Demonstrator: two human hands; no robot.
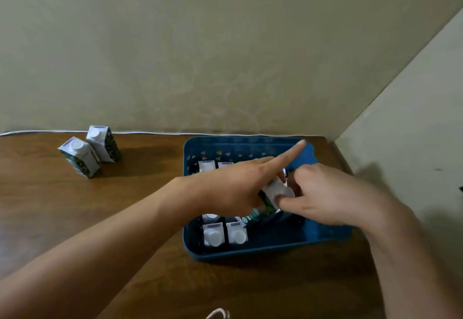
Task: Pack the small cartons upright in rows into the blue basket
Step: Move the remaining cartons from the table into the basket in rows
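A plain beige wall (225, 55) meets a dark wooden table (125, 206) pushed into the corner of the room. On the table, toward three o'clock from its middle, sits the blue basket (250, 250), already holding small cartons upright: two with white caps show at its near edge (213, 234) and two more at its far edge (207, 166), lined up in rows so the rest will fit. Over the middle of the basket both hands meet on one tilted carton (271, 198). The left hand (233, 188) holds it from the nine o'clock side with the forefinger stretched straight out toward one o'clock, probably to keep clear of the neighbours. The right hand (330, 193) has its fingers curled against the cap end, seemingly steering the carton down into a gap; how firmly it grips is blurred. Two loose cartons (82, 156) stand touching one another at ten o'clock on the table, well apart from the basket, likely waiting to be packed.
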